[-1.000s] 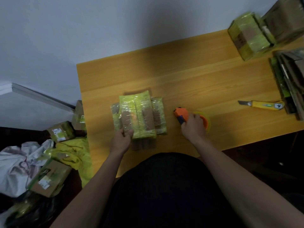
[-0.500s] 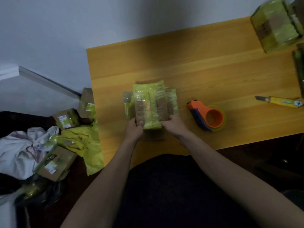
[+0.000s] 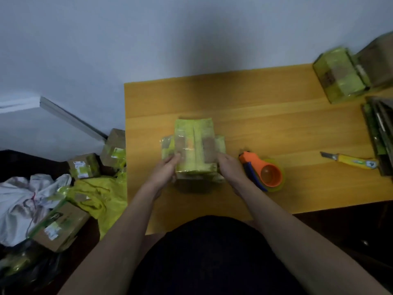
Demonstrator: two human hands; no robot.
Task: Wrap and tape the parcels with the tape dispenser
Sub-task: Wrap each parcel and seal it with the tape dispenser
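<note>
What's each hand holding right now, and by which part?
Both hold the taped parcel at its near end: left hand on the near-left side, right hand on the near-right side. The tape dispenser lies unheld on the table.

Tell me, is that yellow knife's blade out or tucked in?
Out. A short grey blade tip sticks from the left end of the knife, which lies flat on the table, right of the tape dispenser, with no hand on it.

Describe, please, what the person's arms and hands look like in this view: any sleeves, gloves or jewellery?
Both forearms are bare up to the frame's lower edge, with no sleeves in view. The left hand and right hand wear no gloves, and no watch, ring or bracelet shows. A dark garment covers the torso between the arms.
</note>
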